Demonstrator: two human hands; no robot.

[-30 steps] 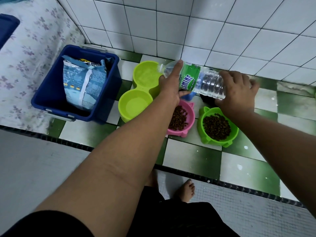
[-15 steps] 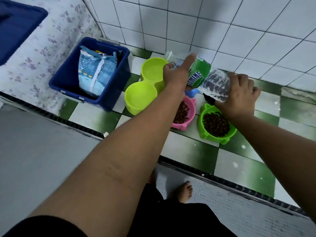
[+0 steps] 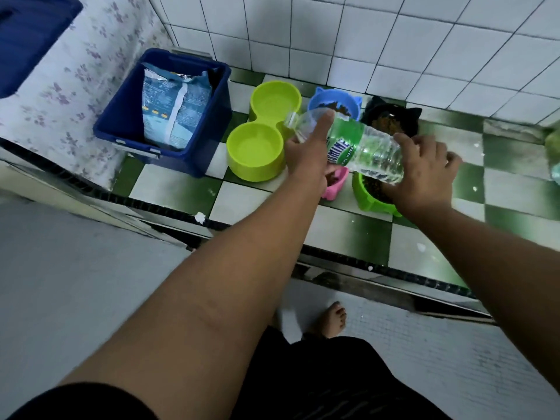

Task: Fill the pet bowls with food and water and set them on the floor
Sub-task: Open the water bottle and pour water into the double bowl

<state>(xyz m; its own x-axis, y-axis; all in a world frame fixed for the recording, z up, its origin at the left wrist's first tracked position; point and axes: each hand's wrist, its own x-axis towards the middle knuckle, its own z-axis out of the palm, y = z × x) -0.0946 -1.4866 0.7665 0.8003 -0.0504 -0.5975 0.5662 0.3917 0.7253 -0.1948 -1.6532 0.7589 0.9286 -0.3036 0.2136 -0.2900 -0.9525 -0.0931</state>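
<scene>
Holding tilted water bottle (image 3: 368, 148), left hand (image 3: 306, 154) near neck, right hand (image 3: 424, 171) at base

Upper centre of frame, on the green-and-white checked tile ledge (image 3: 175, 189). We log the blue plastic storage bin (image 3: 209, 147) at upper left, with the pale blue foil pet-food bag (image 3: 172, 110) standing in it. Just right of the bin is the lime-green plastic double bowl (image 3: 254, 174), one well behind the other. By the white tiled wall (image 3: 394, 40) sit the blue cat-eared plastic bowl (image 3: 321, 97) and, to its right, the black cat-eared bowl (image 3: 375, 109). In front of these are the small pink plastic bowl (image 3: 335, 186) and, to its right, the green plastic bowl (image 3: 363, 195). The clear plastic water bottle (image 3: 357, 147) lies across above them, neck at the double bowl's right edge. The left hand (image 3: 306, 153) is at the neck end and the right hand (image 3: 424, 174) at the base.
</scene>
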